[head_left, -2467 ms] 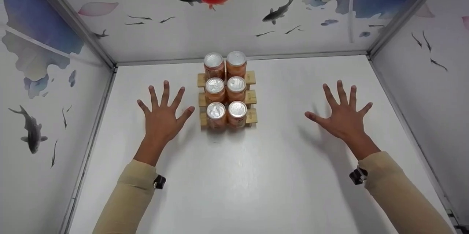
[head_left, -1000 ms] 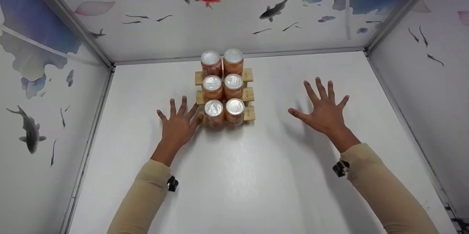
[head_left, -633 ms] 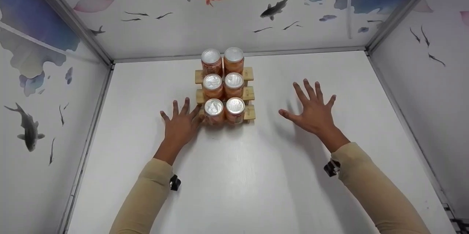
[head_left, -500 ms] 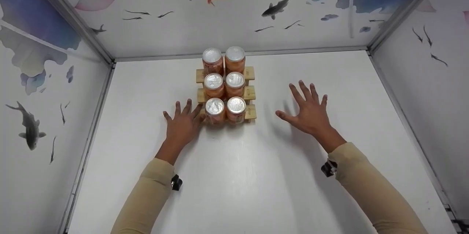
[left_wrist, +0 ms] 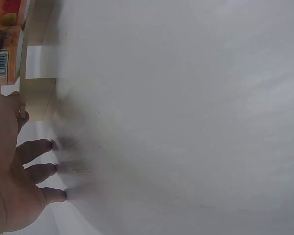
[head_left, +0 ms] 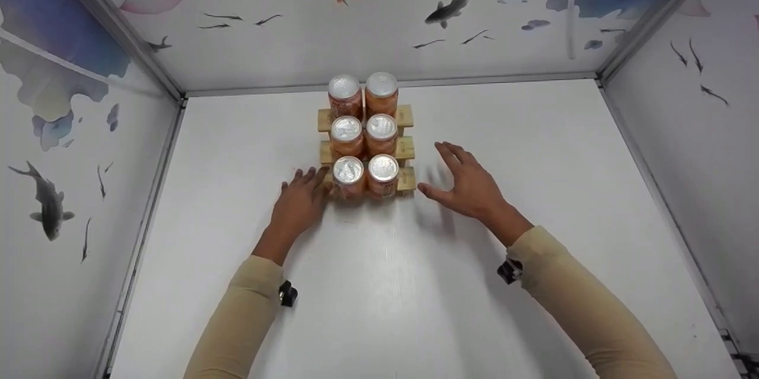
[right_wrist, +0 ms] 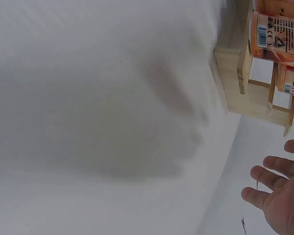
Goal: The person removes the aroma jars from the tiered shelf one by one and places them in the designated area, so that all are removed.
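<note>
A stepped wooden rack [head_left: 405, 179] stands on the white table, bearing two columns of orange-labelled jars [head_left: 382, 183] with silver lids. At its left front end is my left hand [head_left: 295, 208]; in the left wrist view, its thumb and index finger pinch the end of the lowest wooden board [left_wrist: 23, 93], while the other fingers extend toward the tabletop. My right hand [head_left: 471, 189] hovers to the right of the rack, apart from it, with thumb spread and fingers loosely bent. The right wrist view shows that hand [right_wrist: 284, 200] holding nothing, below the rack's end [right_wrist: 230, 73].
White walls [head_left: 379, 41] printed with fish and petals enclose the table [head_left: 379, 296] at the back and both sides. The rack sits near the back wall. Small black cameras [head_left: 288, 294] are strapped at both wrists.
My left hand has moved right to the rack and taken hold of its left end. My right hand has come left toward the rack, its fingers drawing closer together. The jars stay in place.
</note>
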Motion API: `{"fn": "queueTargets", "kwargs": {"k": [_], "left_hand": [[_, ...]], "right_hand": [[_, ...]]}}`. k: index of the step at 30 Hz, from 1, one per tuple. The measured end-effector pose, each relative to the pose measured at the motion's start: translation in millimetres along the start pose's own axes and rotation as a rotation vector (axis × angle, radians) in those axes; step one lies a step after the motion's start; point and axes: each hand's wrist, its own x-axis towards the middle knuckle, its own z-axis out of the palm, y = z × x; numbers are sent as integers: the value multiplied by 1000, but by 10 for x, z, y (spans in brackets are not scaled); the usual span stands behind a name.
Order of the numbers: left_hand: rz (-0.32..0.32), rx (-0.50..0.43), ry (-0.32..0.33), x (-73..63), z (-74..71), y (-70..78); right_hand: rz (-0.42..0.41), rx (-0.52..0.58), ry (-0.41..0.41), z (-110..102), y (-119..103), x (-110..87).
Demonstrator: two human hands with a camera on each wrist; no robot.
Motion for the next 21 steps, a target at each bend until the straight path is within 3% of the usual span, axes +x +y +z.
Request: {"fn": "queueTargets", "kwargs": {"k": [12, 21], "left_hand": [[17, -35, 5, 13, 3, -37], [17, -70, 3, 2, 5, -42]], "right_hand": [[-92, 8, -19, 167, -329, 118], [-170, 6, 30, 282, -484, 161]]}}
